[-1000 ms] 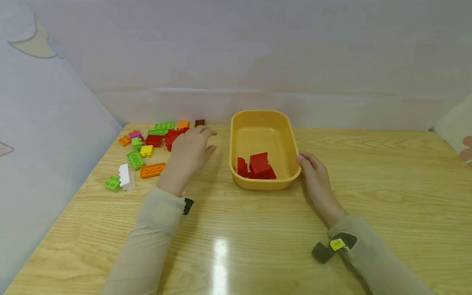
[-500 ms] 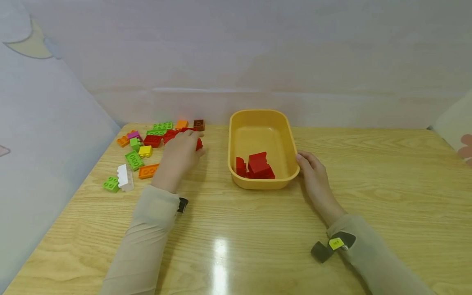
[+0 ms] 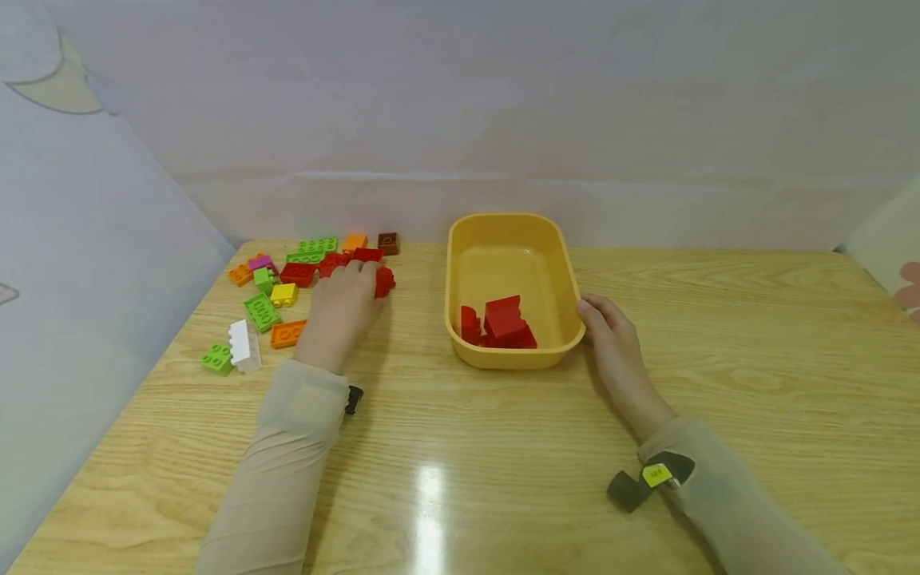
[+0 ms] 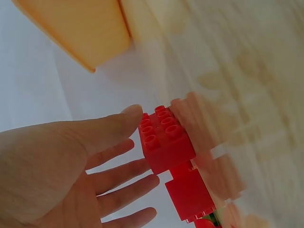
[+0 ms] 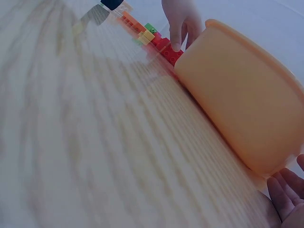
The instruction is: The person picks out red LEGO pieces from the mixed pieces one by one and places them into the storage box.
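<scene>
My left hand (image 3: 343, 307) is at the red toy bricks on the left of the table, its palm mostly over them in the head view. In the left wrist view the thumb tip meets a studded red building brick (image 4: 164, 137), while the spread fingers reach toward its far side. A second red brick (image 4: 190, 192) is just beyond it. My right hand (image 3: 616, 351) rests against the right side of a yellow plastic bin (image 3: 512, 361), thumb tip at the rim. Its fingers (image 5: 283, 190) lie by the bin's lower corner. Several red bricks (image 3: 506, 321) lie inside the bin.
Left of the bin lie loose bricks: a white one (image 3: 244, 346), a yellow one (image 3: 283, 295), an orange one (image 3: 287, 334), a green one (image 3: 262, 312) and a brown one (image 3: 389, 243). A pale wall (image 3: 503, 104) stands behind the wooden table (image 3: 755, 359).
My left hand has come down and slightly left onto the red bricks, its fingers drawing in nearer them. My right hand and the bin have stayed in place.
</scene>
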The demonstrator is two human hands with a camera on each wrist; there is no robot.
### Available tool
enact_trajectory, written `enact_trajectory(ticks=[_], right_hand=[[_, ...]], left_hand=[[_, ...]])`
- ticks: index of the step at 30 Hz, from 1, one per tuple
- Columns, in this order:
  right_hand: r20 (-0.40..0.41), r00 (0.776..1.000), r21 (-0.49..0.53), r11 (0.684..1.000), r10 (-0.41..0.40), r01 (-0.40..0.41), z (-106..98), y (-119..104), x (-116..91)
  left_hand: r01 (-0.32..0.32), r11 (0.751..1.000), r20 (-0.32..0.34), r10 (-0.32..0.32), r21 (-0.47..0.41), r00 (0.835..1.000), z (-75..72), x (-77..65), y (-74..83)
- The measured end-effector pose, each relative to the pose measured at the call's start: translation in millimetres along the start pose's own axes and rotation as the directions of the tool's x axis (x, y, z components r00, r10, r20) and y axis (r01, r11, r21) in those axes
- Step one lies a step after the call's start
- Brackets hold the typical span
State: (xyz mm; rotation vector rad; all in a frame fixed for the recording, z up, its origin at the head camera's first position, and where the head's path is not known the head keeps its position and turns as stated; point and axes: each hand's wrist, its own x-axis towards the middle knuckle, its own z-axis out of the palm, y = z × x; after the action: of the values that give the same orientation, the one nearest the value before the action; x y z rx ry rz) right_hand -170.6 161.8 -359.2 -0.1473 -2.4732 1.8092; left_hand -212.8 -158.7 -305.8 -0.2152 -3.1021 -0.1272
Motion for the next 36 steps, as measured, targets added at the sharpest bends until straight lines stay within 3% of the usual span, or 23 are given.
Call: enact_trajectory(ticks=[21,36], right_hand=[[0.009,1.0,0.002,1.0,0.004,-0.004,0.3,-0.8,-1.0],[0.009,1.0,-0.008,1.0,0.007,-0.007,0.0,-1.0,-1.0]], left_hand=[[0.012,1.0,0.052,-0.012,-0.007,0.999,-0.6,-0.7,-1.0],[0.022,0.999,-0.01,-0.022,-0.045,1.0,0.4,-5.3,-1.3]])
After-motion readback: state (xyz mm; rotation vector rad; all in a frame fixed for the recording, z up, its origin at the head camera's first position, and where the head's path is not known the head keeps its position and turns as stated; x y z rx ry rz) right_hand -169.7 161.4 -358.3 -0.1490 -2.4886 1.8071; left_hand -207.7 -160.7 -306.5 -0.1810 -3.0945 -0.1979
